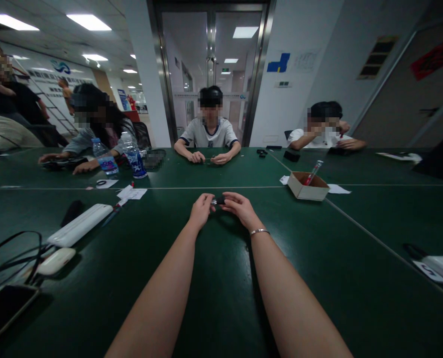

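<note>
while left hand (pixel 201 211) and right hand (pixel 241 208) pinch opposite ends of a small black-and-silver piece (pixel 220 201), left of the open cardboard box (pixel 306 192), it could slip and drop if either fingertip grip slackens.

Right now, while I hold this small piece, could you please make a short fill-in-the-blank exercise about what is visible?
1. Between the left hand and the right hand, the black-and-silver piece has its silver end on the ____ side.
2. The silver bracelet is worn just behind the ____ hand.
3. The tabletop is dark ____ in colour.
4. Exactly ____ plastic bottles stand on it.

Missing words: left; right; green; two.
</note>
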